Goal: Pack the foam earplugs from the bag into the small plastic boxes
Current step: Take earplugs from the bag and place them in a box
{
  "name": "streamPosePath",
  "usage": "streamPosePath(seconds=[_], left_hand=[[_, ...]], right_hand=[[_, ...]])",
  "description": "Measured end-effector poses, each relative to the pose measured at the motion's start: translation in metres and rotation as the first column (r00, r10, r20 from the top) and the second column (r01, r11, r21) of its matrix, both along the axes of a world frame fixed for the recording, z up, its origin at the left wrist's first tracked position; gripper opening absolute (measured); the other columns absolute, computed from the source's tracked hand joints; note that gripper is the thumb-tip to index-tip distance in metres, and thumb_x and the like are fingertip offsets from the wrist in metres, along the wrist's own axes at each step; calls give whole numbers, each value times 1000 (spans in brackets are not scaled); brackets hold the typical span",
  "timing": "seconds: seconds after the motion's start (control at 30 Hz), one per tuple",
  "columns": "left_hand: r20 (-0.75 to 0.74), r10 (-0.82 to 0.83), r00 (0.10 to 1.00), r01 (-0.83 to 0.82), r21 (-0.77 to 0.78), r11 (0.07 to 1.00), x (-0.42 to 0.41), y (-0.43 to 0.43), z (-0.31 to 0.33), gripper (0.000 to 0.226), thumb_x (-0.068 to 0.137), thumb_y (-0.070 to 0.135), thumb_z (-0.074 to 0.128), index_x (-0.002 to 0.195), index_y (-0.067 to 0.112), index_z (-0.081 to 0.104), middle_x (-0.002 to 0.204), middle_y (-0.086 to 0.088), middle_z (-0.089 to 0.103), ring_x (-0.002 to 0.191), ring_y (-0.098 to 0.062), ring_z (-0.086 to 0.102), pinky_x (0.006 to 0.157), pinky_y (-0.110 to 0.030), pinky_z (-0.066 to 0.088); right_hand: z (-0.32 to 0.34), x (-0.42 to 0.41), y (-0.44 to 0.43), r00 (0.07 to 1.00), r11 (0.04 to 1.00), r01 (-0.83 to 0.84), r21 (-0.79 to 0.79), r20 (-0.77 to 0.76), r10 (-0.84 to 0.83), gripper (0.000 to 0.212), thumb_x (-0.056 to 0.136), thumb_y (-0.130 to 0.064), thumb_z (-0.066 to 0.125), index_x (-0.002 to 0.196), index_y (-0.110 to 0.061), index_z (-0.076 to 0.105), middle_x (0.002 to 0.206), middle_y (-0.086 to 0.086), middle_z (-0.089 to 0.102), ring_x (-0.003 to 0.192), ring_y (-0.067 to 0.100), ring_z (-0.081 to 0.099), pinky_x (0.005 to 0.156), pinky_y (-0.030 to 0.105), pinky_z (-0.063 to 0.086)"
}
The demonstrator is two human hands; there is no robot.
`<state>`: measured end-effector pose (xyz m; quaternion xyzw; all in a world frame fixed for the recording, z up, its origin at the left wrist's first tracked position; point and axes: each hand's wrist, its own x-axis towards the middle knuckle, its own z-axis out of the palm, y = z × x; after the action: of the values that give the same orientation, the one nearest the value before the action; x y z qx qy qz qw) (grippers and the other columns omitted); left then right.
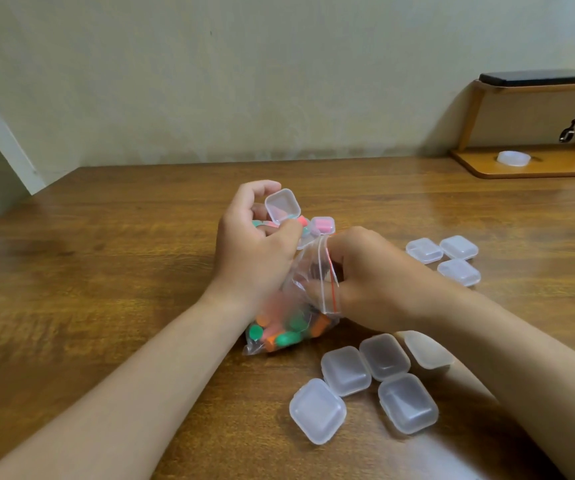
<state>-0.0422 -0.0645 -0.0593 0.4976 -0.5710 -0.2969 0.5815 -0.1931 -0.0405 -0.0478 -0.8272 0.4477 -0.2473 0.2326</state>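
We see a clear plastic zip bag with a red seal strip (308, 282) at the centre of the brown wooden table (106, 271). Its bulging bottom rests on the wood and its long axis rises from near to far, mouth upward. Short, cylindrical green, orange and pink foam earplugs (279, 336) crowd its base. The right hand (376, 282) pinches the bag's crinkled mouth edge. The left hand (255, 251) curls round a small translucent square box (282, 205), lid raised. Just right of it sits a second small box holding pink earplugs (322, 226). Five rounded frosted boxes (384, 356) cluster near and right of the bag; three more such boxes (458, 271) lie farther right.
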Motion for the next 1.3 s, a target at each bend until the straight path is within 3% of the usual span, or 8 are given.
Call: streamPosePath(seconds=[0.27, 0.37, 0.6, 0.73, 0.87, 0.97, 1.13, 1.3], left_hand=[[-47, 31, 998, -30, 28, 999, -1, -1, 1, 37, 86, 5, 70, 111, 31, 59, 101, -2, 64, 83, -11, 67, 71, -37, 62], [-51, 39, 998, -37, 35, 999, -2, -1, 1, 38, 85, 5, 69, 113, 29, 60, 101, -3, 65, 87, -15, 69, 73, -39, 62], [-116, 29, 993, -21, 66, 998, -4, 0, 1, 37, 86, 3, 66, 112, 29, 60, 100, -6, 67, 81, -13, 70, 66, -30, 61], [-201, 31, 979, -13, 90, 996, -2, -2, 2, 37, 85, 0, 64, 108, 28, 61, 99, -11, 69, 74, -13, 72, 63, -34, 61], [-290, 40, 956, -4, 123, 992, 0, -4, 4, 37, 86, 1, 64, 110, 29, 60, 100, -12, 69, 82, -17, 73, 65, -31, 59], [-338, 34, 941, 9, 124, 992, 0, -4, 6, 35, 87, -1, 64, 110, 26, 60, 96, -10, 68, 72, -10, 72, 62, -28, 57], [-362, 35, 931, 19, 145, 989, 0, -3, 7, 36, 88, 0, 64, 114, 23, 60, 94, -9, 69, 71, -10, 71, 64, -29, 60], [-340, 44, 939, 13, 164, 986, 0, -4, 6, 37, 87, 1, 63, 115, 25, 60, 95, -7, 72, 79, -13, 72, 66, -31, 58]], right_hand=[[0, 8, 0, 991, 997, 73, -22, -108, -75, 9, 84, -22, 72, 80, -15, 75, 70, 0, 68, 66, 14, 60, 56, 25, 51], [2, 11, 1, 990, 995, 102, -4, -95, -102, 13, 82, -25, 76, 72, -17, 73, 63, -4, 64, 59, 6, 57, 49, 19, 44], [0, 13, -1, 990, 992, 124, 37, -68, -122, 11, 82, -20, 73, 73, -16, 75, 67, -1, 70, 65, 12, 64, 61, 32, 57], [-5, 9, -7, 993, 988, 113, 106, -29, -111, 14, 84, -25, 71, 87, -13, 76, 83, 4, 74, 75, 19, 69, 65, 38, 61], [-3, 4, -5, 987, 972, 106, 209, 98, -128, 15, 89, -29, 73, 97, -18, 78, 98, 5, 73, 76, 16, 72, 61, 28, 61], [-4, 4, -4, 980, 978, 105, 182, 151, -133, 10, 88, -24, 75, 97, -25, 79, 107, 6, 66, 80, 16, 70, 59, 29, 61], [-5, 6, -4, 983, 986, 88, 141, 149, -109, 16, 90, -20, 72, 101, -31, 79, 95, -11, 73, 90, 7, 69, 72, 27, 61], [-4, 9, -1, 989, 993, 56, 106, 128, -70, 16, 91, -19, 70, 100, -30, 77, 88, -16, 73, 88, 0, 68, 71, 22, 59]])
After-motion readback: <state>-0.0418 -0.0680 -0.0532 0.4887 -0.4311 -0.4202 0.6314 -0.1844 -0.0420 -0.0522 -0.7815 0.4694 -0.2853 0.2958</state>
